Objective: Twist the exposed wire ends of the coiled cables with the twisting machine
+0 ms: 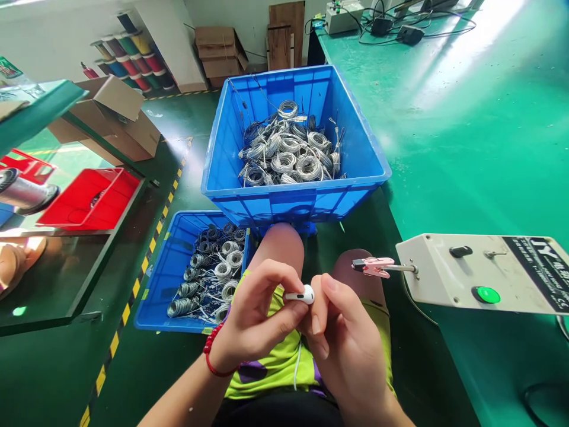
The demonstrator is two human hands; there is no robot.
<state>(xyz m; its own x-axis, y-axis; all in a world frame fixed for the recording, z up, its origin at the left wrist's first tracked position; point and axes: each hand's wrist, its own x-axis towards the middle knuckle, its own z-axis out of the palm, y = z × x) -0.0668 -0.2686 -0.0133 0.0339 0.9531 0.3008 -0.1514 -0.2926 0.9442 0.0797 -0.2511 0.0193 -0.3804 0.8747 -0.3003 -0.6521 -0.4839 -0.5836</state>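
My left hand (267, 311) pinches a white wireless earbud (302, 295) between thumb and fingertips, above my lap. Close against it, my right hand (349, 332) has its fingers curled in and its thumb near the index finger. The right fingertips are beside the earbud's rounded end; whether they hold anything is hidden. A white cord (297, 365) lies over the yellow-green shorts (284, 379) below the hands.
Before my knees stands a large blue bin (293, 198) of coiled cables (288, 151). A lower blue bin (149, 308) holds more coils. At right, a grey machine (438, 261) with a pink clip (376, 267) sits by a green table (480, 130). A red basket (91, 198) is left.
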